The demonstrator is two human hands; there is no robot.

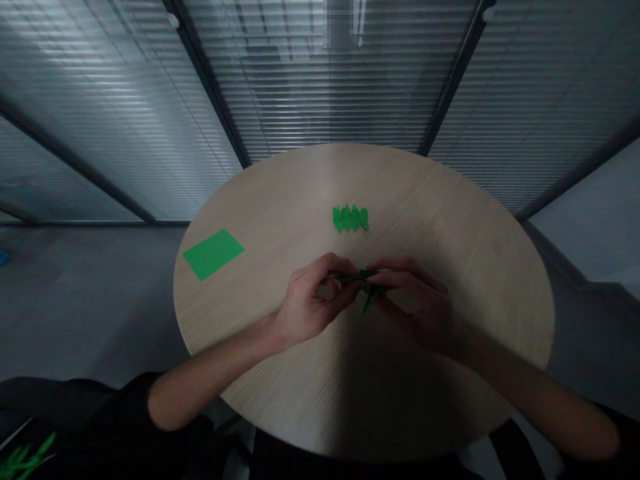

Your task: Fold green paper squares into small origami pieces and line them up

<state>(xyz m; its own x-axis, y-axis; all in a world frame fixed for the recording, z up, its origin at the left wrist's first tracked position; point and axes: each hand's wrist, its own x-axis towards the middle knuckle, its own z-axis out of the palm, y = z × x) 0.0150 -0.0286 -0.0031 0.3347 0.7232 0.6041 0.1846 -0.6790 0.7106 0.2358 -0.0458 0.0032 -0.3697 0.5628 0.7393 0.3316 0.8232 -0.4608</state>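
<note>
My left hand (313,300) and my right hand (417,303) meet above the middle of a round pale wood table (430,213). Their fingertips pinch a narrow folded piece of dark green paper (365,283), with one pointed end hanging below the fingers. Part of this paper is hidden by my fingers. Farther out, a pleated green paper strip with a zigzag edge (351,219) lies on the table beyond my hands. A flat rectangular green paper sheet (213,255) lies near the left edge of the table.
At the bottom left, a leafy green paper shape (25,457) rests on something dark beyond the table edge. Glass partitions with slatted blinds (325,80) stand behind the table, and a grey floor (90,300) surrounds it.
</note>
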